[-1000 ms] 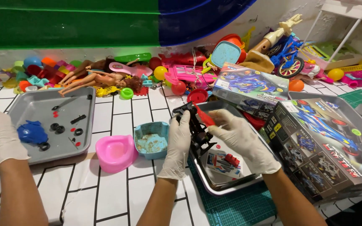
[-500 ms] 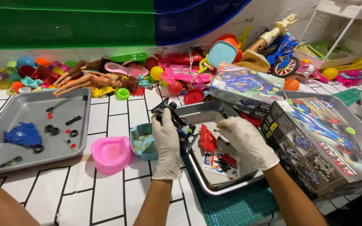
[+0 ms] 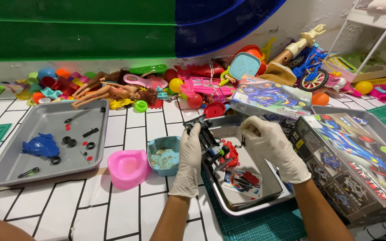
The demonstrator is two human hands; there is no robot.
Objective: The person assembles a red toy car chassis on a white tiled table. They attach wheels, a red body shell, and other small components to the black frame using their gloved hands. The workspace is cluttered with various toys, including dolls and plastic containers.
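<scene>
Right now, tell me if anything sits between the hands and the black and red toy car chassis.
Nothing visible does. The left hand already grips the toy car chassis from its left side, and the right hand touches its right end. Both hold it above the metal tray.

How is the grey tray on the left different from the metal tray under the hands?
The grey tray is matt, lies square on the white tiles and holds a blue car shell and small black wheels. The metal tray is shiny, sits askew partly on a green mat, and holds a printed sheet. Both are shallow rectangles with rounded corners.
</scene>
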